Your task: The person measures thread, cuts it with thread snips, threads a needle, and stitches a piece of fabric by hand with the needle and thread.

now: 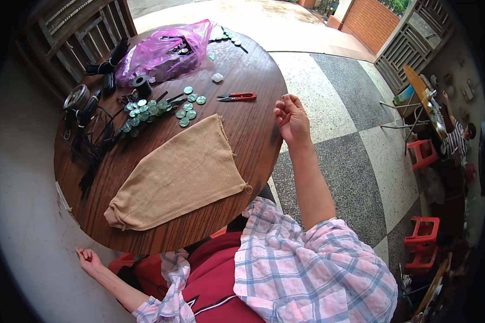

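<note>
My right hand [292, 118] is raised past the right edge of the round wooden table [253, 145], thumb and fingertips pinched together. Anything held there is too small to make out. Below the table's left edge, my left hand [90, 262] is also closed with its fingertips together, and what it may hold does not show. A tan cloth sleeve [178, 175] lies flat on the tabletop between the hands. Red-handled thread snips [237, 97] rest near my right hand. Green shell-like discs [184, 114] lie loose and in a strung cluster [140, 116].
A pink plastic bag [167, 51] sits at the table's far side, beside a black thread spool [141, 85]. Black cords [91, 140] tangle along the left edge. Red stools [423, 153] and another person [458, 139] are at the far right.
</note>
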The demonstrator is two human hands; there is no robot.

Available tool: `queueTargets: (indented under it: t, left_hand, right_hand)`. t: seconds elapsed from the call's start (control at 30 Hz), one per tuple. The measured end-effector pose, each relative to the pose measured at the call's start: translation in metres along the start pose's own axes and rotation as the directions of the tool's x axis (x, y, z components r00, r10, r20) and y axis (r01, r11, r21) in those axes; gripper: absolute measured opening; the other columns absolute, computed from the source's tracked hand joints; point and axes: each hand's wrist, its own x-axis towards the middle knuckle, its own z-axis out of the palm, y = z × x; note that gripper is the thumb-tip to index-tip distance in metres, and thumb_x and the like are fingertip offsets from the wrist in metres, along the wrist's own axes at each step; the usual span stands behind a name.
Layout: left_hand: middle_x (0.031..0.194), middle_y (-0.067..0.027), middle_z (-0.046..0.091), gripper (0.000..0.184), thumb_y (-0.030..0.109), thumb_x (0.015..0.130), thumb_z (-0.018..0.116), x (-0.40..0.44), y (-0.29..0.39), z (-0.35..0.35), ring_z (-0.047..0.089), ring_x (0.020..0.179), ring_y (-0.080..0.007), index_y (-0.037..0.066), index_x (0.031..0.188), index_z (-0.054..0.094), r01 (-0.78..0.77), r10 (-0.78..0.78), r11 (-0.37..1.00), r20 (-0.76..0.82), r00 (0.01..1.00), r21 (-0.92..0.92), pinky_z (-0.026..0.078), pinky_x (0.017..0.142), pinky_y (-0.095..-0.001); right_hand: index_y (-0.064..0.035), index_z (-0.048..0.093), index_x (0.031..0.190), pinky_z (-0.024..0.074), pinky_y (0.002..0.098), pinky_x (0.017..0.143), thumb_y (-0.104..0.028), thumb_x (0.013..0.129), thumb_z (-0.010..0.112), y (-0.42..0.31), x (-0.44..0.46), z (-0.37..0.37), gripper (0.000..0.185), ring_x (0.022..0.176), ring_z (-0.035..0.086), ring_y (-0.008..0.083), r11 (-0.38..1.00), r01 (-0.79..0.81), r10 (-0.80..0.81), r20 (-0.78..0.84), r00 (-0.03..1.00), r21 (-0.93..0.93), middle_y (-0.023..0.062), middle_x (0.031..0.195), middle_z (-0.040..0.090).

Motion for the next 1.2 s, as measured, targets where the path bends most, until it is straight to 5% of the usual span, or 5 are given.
queueTargets:
  t: [0.73, 0.87, 0.9, 1.0, 1.2]
  left_hand:
    - [0.069, -0.0034, 0.047, 0.009, 0.01, 0.089, 0.047, 0.01, 0.002, -0.014, 0.032, 0.043, -0.008, 0.002, 0.089, 0.05, 0.003, -0.006, 0.999, -0.051, 0.999, -0.043, 0.026, 0.04, -0.0213]
    - [0.061, -0.0011, 0.049, 0.009, 0.007, 0.084, 0.049, -0.016, -0.016, 0.002, 0.034, 0.041, -0.0066, 0.009, 0.075, 0.05, 0.004, -0.005, 0.993, -0.008, 1.0, -0.114, 0.023, 0.036, -0.0198]
    - [0.06, -0.0007, 0.05, 0.008, 0.006, 0.083, 0.051, -0.04, -0.02, 0.029, 0.036, 0.04, -0.0069, 0.009, 0.075, 0.053, -0.062, 0.06, 0.996, -0.035, 0.998, -0.061, 0.024, 0.036, -0.0199]
    - [0.066, -0.0034, 0.054, 0.005, 0.006, 0.083, 0.051, -0.043, -0.023, 0.032, 0.04, 0.043, -0.0082, 0.007, 0.084, 0.056, -0.104, 0.101, 0.993, -0.062, 0.993, -0.058, 0.028, 0.04, -0.0221]
    - [0.067, -0.0031, 0.054, 0.003, 0.007, 0.082, 0.054, -0.055, -0.022, 0.049, 0.039, 0.043, -0.0076, 0.006, 0.081, 0.056, -0.096, 0.086, 0.987, -0.084, 0.993, -0.126, 0.028, 0.041, -0.0214]
  right_hand:
    - [-0.0162, 0.054, 0.088, 0.041, 0.0231, 0.05, -0.017, 0.085, 0.056, -0.001, 0.003, -0.009, 0.004, 0.069, 0.063, 0.0179, 0.996, -0.075, 0.074, -0.017, 0.997, -0.044, 0.0015, 0.073, 0.063]
    - [-0.0138, 0.057, 0.099, 0.0467, 0.0299, 0.072, -0.019, 0.088, 0.05, 0.0, 0.045, -0.072, 0.015, 0.084, 0.059, 0.0162, 0.994, -0.084, 0.099, 0.237, 0.966, -0.072, 0.0033, 0.091, 0.063]
    - [-0.0128, 0.057, 0.102, 0.045, 0.033, 0.078, -0.02, 0.088, 0.05, -0.006, 0.065, -0.095, 0.017, 0.085, 0.059, 0.0173, 0.97, -0.241, 0.218, 0.392, 0.894, 0.01, 0.0059, 0.093, 0.063]
    - [-0.007, 0.058, 0.101, 0.0471, 0.0262, 0.062, -0.014, 0.088, 0.049, -0.011, 0.108, -0.139, 0.018, 0.087, 0.06, 0.0178, 0.984, -0.163, 0.178, 0.425, 0.888, -0.072, 0.009, 0.096, 0.062]
    - [-0.0023, 0.057, 0.097, 0.045, 0.0225, 0.056, -0.013, 0.087, 0.051, -0.021, 0.084, -0.107, 0.016, 0.084, 0.06, 0.0149, 0.987, -0.098, 0.139, 0.369, 0.919, -0.126, 0.0081, 0.093, 0.062]
